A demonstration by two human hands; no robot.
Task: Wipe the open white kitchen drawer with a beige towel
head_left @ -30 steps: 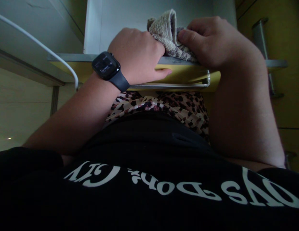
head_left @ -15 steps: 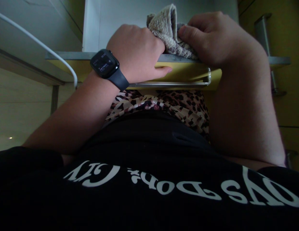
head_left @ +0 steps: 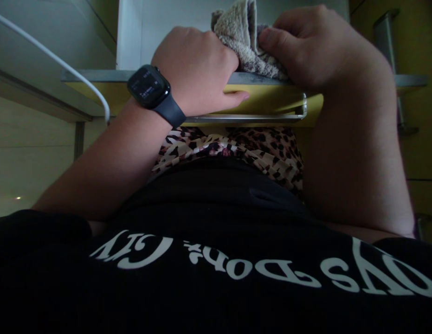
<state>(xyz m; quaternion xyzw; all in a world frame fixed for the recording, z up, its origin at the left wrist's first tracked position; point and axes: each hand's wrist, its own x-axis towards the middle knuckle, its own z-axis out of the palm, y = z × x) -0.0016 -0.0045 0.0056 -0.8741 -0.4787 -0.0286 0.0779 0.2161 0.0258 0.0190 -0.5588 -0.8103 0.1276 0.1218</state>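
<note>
A beige terry cloth [head_left: 241,39] lies bunched on the top edge of an open yellow drawer front [head_left: 271,99]. My right hand [head_left: 313,46] is closed on the cloth, with the thumb pressing into it. My left hand [head_left: 198,69], a dark smartwatch [head_left: 148,86] on its wrist, grips the drawer's top edge just left of the cloth, its thumb over the yellow face. A metal bar handle [head_left: 250,118] runs along the drawer front under both hands.
A white cable [head_left: 62,62] hangs down at the left beside the drawer. More yellow cabinet fronts with a metal handle [head_left: 390,41] stand at the right. A pale tiled floor [head_left: 31,157] shows at the left. My black shirt and leopard-print garment fill the lower view.
The view has shifted, so both hands and the drawer edge sit slightly higher in the picture. The grips on the cloth and the drawer look unchanged.
</note>
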